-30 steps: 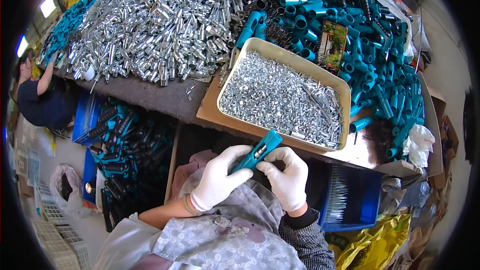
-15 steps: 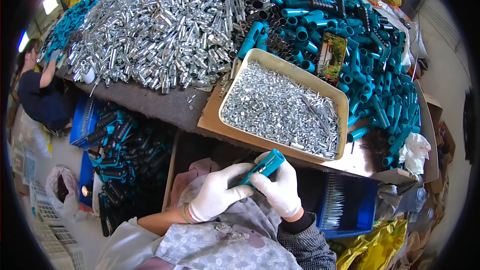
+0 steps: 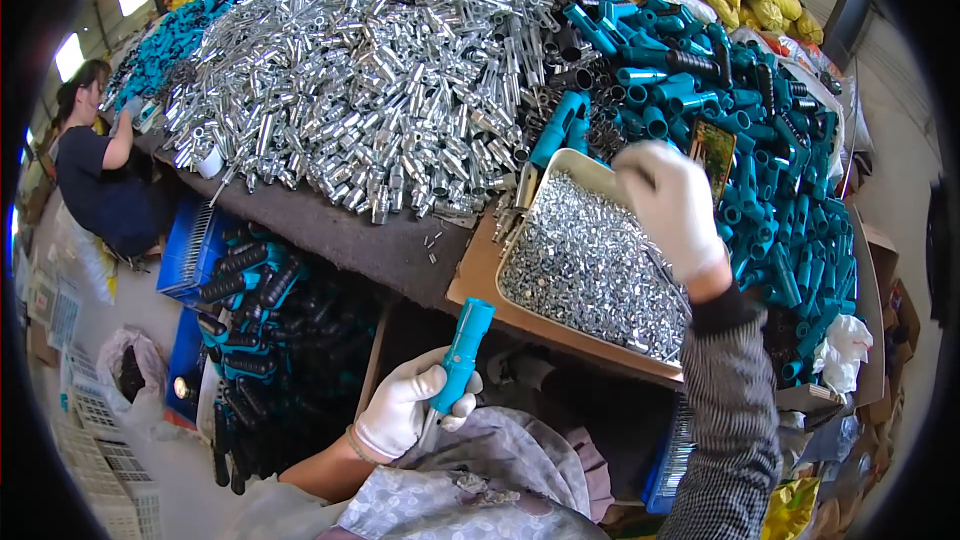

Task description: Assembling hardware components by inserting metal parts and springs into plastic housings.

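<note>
My left hand point(image 3: 400, 410), in a white glove, is closed around a teal plastic tube-shaped housing point(image 3: 466, 345). The housing stands nearly upright in front of my lap, its wide end at the top. A thin silvery piece shows at its lower end below my fingers. My right hand point(image 3: 672, 208), also gloved in white, hovers over the far right part of a cream tray point(image 3: 515, 292). Its fingers are bent and drawn together; whatever may be between them is hidden. Small shiny metal parts point(image 3: 590, 275) fill the tray.
Left of the tray rises a heap of silvery metal fittings point(image 3: 370, 110); teal housings point(image 3: 780, 190) pile up at the right. Black-and-teal handles point(image 3: 250, 290) lie below the table edge. A printed card point(image 3: 712, 152) leans behind my hand. Another person point(image 3: 105, 160) works far left.
My right hand has let go of the teal housing and moved up and right over the tray. The left hand keeps the housing, now more upright and further left.
</note>
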Tool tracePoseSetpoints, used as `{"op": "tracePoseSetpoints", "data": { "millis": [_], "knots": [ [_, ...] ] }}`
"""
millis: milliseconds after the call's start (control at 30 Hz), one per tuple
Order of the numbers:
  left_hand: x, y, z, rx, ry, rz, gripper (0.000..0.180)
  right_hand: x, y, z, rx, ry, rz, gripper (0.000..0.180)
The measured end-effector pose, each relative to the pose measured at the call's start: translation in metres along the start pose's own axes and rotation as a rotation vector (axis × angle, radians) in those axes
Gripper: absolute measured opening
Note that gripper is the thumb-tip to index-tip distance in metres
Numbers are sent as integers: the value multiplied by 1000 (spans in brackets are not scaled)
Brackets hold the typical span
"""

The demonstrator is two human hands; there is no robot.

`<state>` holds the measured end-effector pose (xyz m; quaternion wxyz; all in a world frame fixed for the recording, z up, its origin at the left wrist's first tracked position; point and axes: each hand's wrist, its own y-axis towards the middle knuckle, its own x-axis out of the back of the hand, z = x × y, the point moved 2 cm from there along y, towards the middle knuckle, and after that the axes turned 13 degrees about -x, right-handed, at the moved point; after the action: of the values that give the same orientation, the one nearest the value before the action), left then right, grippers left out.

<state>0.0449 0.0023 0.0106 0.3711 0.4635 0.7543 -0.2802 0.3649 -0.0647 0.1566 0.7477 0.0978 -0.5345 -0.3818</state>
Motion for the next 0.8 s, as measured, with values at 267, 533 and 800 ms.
{"op": "tracePoseSetpoints", "data": {
  "millis": [267,533,800],
  "knots": [
    [6,1,-4,24,-8,-25,64,-68,145,-34,17,-555,-37,28],
    [2,11,-18,2,203,-117,53,-5,72,18,-24,-115,-125,20],
    [-28,24,3,147,522,189,48,28,-150,50,-713,447,324,32]
  ]
}}
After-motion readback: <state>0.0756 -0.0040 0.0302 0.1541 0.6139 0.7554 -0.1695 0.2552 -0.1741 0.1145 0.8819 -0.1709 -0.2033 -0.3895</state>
